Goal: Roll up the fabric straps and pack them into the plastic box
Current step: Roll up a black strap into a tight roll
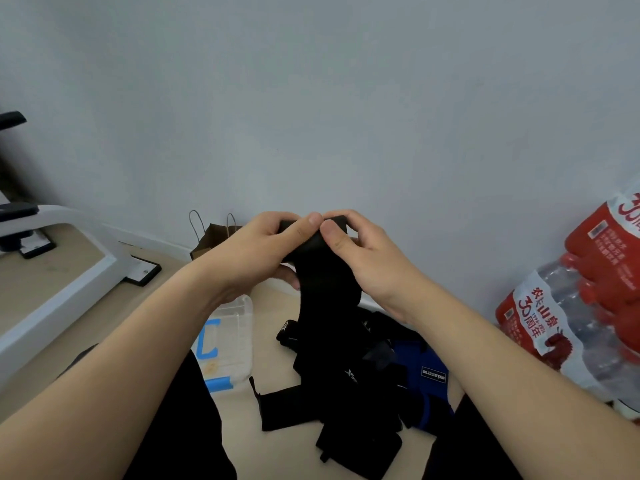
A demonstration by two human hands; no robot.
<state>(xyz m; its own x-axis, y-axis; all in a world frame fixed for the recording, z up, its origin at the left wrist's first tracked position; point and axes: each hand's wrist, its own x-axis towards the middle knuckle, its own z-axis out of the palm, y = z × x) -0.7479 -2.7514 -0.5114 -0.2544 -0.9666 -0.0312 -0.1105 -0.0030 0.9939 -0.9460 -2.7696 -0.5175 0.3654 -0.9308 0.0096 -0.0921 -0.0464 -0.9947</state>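
1. Left hand [256, 247] and right hand [360, 251] pinch the top end of a long black fabric strap [325, 289], held above the floor.
2. Clear plastic box [232, 334] sits lower left.
3. Risk: the hanging tail's weight likely loosens the roll.

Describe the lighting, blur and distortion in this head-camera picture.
Head view: light is soft and flat, no glare; the black strap pinched by the left hand and right hand shows little fold detail; wide-angle distortion bows the white frame at left; the bottle pack at the right edge is smeared.
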